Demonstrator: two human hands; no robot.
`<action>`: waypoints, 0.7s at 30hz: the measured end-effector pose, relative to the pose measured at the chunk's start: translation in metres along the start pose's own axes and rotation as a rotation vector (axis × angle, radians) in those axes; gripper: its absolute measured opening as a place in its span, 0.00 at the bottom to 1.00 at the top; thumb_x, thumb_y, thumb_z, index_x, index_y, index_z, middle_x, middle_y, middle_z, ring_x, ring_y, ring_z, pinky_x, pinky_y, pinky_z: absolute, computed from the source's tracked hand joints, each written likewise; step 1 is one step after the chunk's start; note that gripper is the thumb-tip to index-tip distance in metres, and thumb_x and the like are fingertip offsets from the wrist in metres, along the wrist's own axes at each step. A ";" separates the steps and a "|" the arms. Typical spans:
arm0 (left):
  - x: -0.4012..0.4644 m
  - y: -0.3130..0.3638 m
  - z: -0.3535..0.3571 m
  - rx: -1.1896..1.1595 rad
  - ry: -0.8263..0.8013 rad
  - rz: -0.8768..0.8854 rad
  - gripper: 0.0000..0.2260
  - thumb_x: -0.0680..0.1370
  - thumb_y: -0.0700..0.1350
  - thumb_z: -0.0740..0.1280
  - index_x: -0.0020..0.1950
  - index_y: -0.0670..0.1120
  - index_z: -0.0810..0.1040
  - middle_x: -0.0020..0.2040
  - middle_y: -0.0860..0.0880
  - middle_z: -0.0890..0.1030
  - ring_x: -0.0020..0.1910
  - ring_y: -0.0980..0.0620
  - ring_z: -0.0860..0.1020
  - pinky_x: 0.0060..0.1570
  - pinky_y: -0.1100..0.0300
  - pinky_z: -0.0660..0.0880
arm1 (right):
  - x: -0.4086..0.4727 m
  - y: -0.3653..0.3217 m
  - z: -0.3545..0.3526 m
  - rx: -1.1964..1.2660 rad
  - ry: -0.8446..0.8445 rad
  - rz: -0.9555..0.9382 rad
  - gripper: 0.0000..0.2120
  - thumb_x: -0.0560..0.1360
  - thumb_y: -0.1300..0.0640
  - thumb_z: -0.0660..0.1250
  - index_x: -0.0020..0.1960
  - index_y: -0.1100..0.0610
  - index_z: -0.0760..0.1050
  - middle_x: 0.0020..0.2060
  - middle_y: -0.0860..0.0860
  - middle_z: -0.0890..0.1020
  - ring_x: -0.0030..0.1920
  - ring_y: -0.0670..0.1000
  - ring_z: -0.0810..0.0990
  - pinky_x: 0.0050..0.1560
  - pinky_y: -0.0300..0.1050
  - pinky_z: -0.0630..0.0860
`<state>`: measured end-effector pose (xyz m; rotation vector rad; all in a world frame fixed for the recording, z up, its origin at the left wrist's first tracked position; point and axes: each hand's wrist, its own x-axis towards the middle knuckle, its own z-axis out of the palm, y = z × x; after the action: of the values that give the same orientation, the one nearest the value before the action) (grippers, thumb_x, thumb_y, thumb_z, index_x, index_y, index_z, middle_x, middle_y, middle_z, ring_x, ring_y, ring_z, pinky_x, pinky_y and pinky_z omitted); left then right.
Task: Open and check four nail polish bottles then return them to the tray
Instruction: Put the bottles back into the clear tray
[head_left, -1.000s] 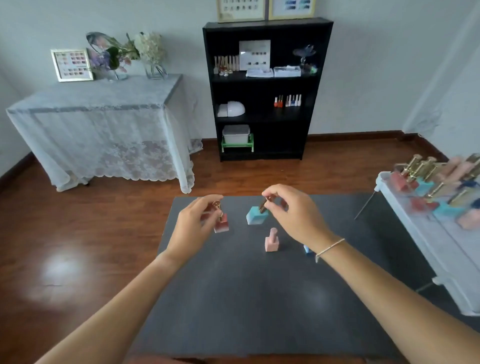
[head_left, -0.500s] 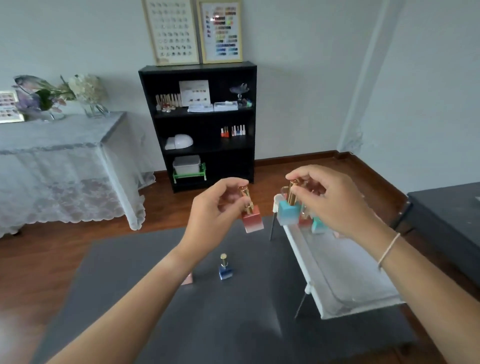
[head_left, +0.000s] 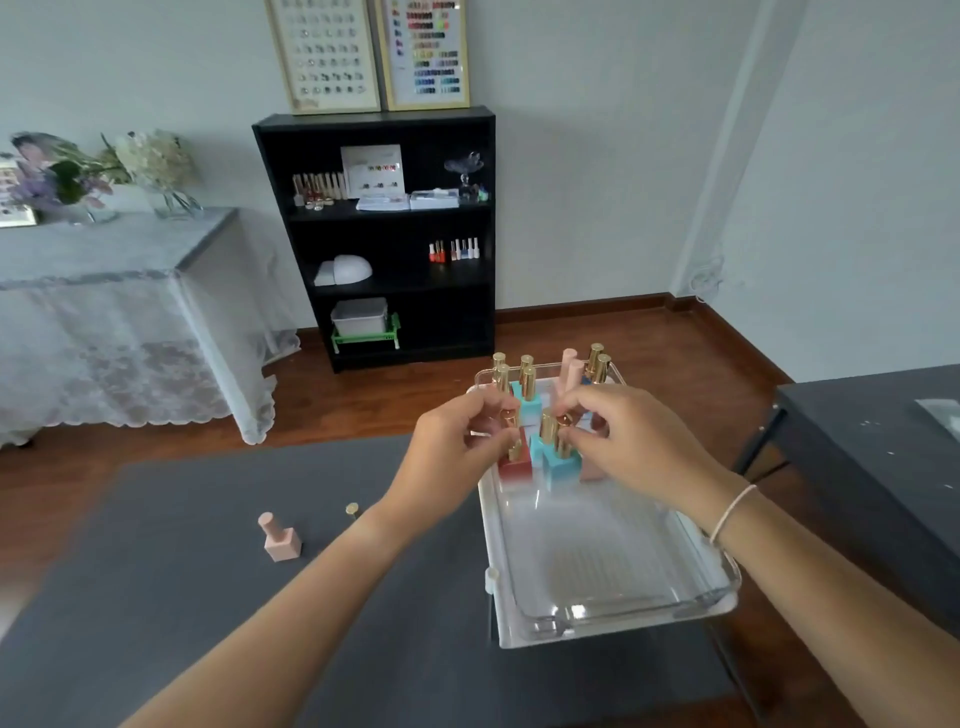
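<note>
Your left hand (head_left: 457, 447) pinches the gold cap of a red square nail polish bottle (head_left: 516, 464) over the clear plastic tray (head_left: 613, 618). Your right hand (head_left: 623, 441) clamps a turquoise square bottle's (head_left: 561, 467) gold cap beside it.

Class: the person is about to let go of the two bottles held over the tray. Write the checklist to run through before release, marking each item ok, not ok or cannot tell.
1. Left hand holds the red bottle by its cap: ok.
2. Right hand holds the teal bottle by its cap: ok.
3. Both bottles are over the clear tray: ok.
4. Bottle bases rest on the tray floor: cannot tell.
5. Caps screwed tight: cannot tell.
6. All four bottles returned: not ok; the pink bottle stands on the grey mat.
</note>
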<state>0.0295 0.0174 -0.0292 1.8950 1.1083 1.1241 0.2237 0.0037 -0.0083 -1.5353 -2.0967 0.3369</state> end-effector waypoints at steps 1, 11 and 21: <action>0.001 -0.002 0.003 0.025 0.000 -0.002 0.13 0.72 0.38 0.70 0.49 0.55 0.77 0.42 0.53 0.80 0.40 0.59 0.78 0.43 0.72 0.75 | 0.001 0.003 0.003 -0.011 0.000 -0.005 0.10 0.73 0.56 0.67 0.54 0.50 0.77 0.45 0.44 0.81 0.31 0.39 0.71 0.30 0.31 0.64; 0.018 -0.024 0.022 0.248 -0.029 0.026 0.09 0.73 0.37 0.68 0.51 0.47 0.79 0.43 0.58 0.76 0.41 0.59 0.76 0.45 0.71 0.74 | 0.018 0.011 0.013 -0.218 0.059 -0.045 0.08 0.73 0.56 0.67 0.52 0.53 0.79 0.47 0.56 0.83 0.44 0.53 0.75 0.44 0.47 0.67; 0.034 -0.035 0.027 0.360 -0.017 0.027 0.09 0.74 0.37 0.66 0.53 0.45 0.78 0.46 0.50 0.77 0.40 0.54 0.76 0.42 0.68 0.73 | 0.040 0.023 0.026 -0.261 0.043 -0.055 0.09 0.75 0.57 0.64 0.54 0.54 0.77 0.51 0.52 0.83 0.52 0.54 0.76 0.51 0.49 0.63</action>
<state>0.0512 0.0591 -0.0580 2.1928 1.3501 0.9689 0.2192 0.0511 -0.0314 -1.6082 -2.2128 0.0095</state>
